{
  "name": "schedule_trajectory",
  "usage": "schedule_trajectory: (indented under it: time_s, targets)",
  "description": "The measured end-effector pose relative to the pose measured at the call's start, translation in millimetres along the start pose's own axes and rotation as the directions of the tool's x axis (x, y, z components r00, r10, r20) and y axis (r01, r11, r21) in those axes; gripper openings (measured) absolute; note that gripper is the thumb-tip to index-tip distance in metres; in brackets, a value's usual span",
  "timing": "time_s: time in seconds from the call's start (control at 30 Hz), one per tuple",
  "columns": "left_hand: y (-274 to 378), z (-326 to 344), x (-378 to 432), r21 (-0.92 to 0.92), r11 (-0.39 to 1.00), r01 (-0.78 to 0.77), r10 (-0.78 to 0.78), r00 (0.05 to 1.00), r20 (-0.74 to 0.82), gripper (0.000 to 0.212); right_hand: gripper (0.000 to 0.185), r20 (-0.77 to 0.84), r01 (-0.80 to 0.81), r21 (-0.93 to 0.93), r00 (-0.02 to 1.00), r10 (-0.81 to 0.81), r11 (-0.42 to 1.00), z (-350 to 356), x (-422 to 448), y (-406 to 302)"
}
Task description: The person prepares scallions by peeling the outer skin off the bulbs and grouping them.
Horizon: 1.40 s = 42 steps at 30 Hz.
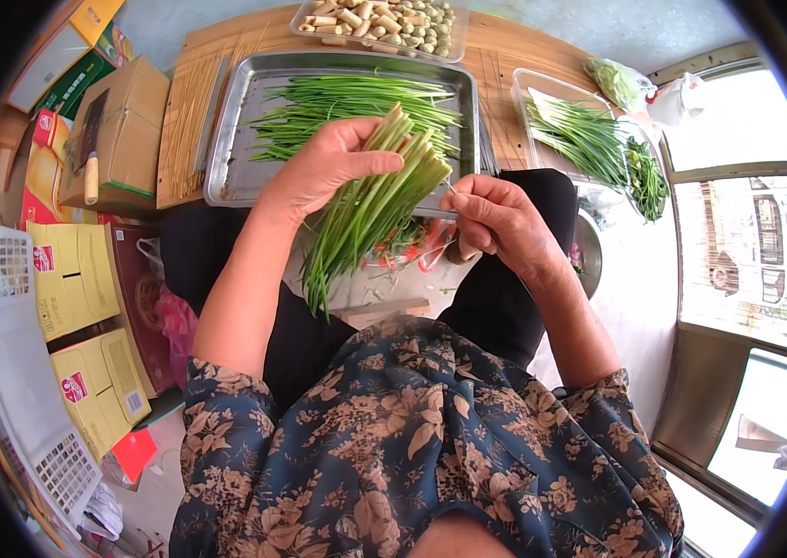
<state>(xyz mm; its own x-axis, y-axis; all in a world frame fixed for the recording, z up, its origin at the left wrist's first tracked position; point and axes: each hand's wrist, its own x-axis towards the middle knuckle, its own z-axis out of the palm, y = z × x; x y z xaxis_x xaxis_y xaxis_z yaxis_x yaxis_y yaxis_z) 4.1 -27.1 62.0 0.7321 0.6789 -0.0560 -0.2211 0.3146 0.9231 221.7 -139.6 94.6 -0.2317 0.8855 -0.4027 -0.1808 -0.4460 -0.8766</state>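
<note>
My left hand (337, 160) grips a bunch of long green chives (372, 209), cut pale ends up and thin leaf ends hanging between my knees. The thumb lies across the stems. My right hand (487, 209) pinches a thin skewer (450, 186) whose end meets or nearly meets the stem ends at the right; whether it has gone into them I cannot tell. Behind my hands, a metal tray (358, 64) on the wooden table holds rows of trimmed chives (365, 97). Most of the skewer is hidden by my fingers.
Bamboo skewers (187, 132) lie left of the tray. A plastic box (379, 43) of rolled and round pieces stands at the back. More chives (571, 136) fill a container at right. A cleaver (91, 167) rests against a carton (135, 118). A metal bowl (590, 254) sits low right.
</note>
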Motion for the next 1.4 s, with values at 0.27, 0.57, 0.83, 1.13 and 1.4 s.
schedule_trajectory:
  time_s: [0.27, 0.57, 0.83, 1.13, 1.4]
  targets:
    - [-11, -4, 4, -0.007, 1.0, 0.019, -0.018, 0.999, 0.028, 0.026, 0.02, 0.022, 0.018, -0.02, 1.0, -0.018, 1.0, 5, 2, -7]
    - [-14, -7, 10, -0.033, 0.999, 0.038, -0.036, 0.998, 0.057, 0.028, 0.02, 0.039, -0.002, 0.048, 0.999, 0.001, 0.999, 9, 6, -9]
    - [-20, -10, 17, -0.042, 0.998, 0.037, -0.033, 0.996, 0.085, 0.022, 0.02, 0.079, -0.023, 0.115, 0.997, 0.014, 0.993, 7, 12, -6]
    - [-19, -11, 19, 0.009, 0.999, 0.04, -0.04, 0.992, 0.122, 0.023, 0.02, 0.085, -0.034, 0.117, 0.996, 0.024, 0.993, 7, 18, -2]
    - [-22, -9, 22, 0.023, 1.0, -0.02, 0.017, 0.991, 0.132, 0.022, 0.019, 0.066, -0.005, 0.125, 0.998, -0.003, 0.992, 1, 24, 1]
